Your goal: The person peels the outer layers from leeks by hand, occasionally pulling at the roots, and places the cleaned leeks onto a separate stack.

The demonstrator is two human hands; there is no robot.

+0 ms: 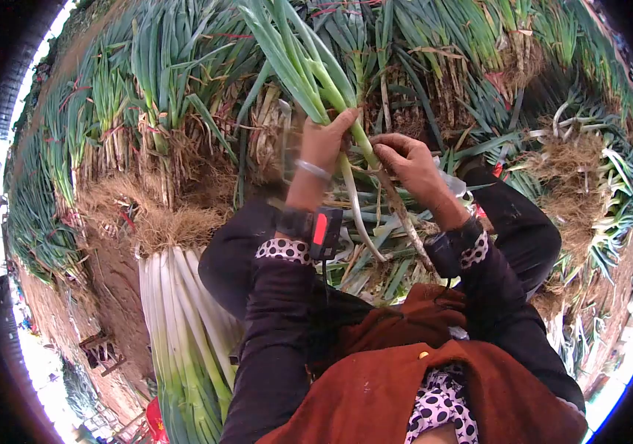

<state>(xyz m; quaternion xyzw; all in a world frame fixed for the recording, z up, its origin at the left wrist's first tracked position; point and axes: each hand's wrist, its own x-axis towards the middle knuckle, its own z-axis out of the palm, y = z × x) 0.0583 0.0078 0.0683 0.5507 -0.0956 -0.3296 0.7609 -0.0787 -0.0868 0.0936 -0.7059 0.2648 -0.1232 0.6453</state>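
Observation:
My left hand (325, 144), with a pale bangle at the wrist, is closed round the green part of some long green onions (355, 126). Their leaves fan out above it, and two stems hang down, one white (353, 196) and one brownish with dirt (404, 214). Just to the right, my right hand (405, 161) has its fingers pinched at the upper part of the brownish stem, where an outer layer seems to hang. The exact fingertip contact is small and hard to make out.
Cleaned white onions (183, 296) lie at the lower left, roots toward the top. Bundles of unpeeled onions (161, 81) stand across the back. More bundles with brown roots (571, 163) lie at the right. Leaf scraps (376, 274) cover the ground between my knees.

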